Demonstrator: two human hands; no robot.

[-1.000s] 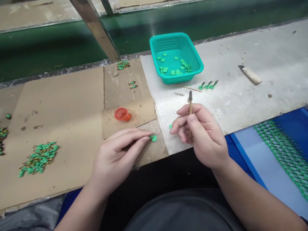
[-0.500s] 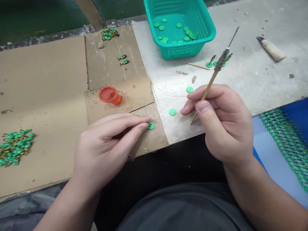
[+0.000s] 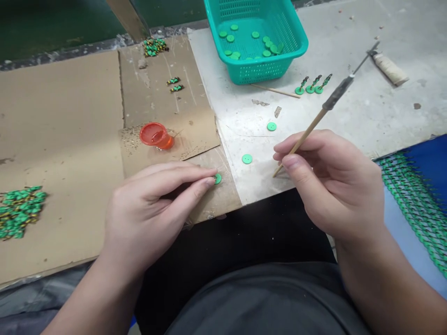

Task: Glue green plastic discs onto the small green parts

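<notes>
Thumb and forefinger of my left hand (image 3: pixel 159 204) pinch something small at a green disc (image 3: pixel 218 178) near the table's front edge; the fingertips hide most of it. My right hand (image 3: pixel 331 181) is closed on a thin wooden stick (image 3: pixel 309 129), which slants up to the right and has a dark wrapped part and a needle-like metal tip. Two loose green discs (image 3: pixel 247 159) with small holes lie between the hands and beyond. A red cup (image 3: pixel 156 136) of liquid stands beyond my left hand.
A green basket (image 3: pixel 260 72) with several discs stands at the back. Three small figures on discs (image 3: pixel 310 88) stand beside it, near a wrapped tool (image 3: pixel 389 68). Piles of green figures (image 3: pixel 23 209) lie on cardboard at left. Green woven strips (image 3: pixel 415 209) are at right.
My right hand has shifted slightly right, and the stick leans further right, its top lower. My left hand keeps its pinch at the disc. The whole view has moved slightly.
</notes>
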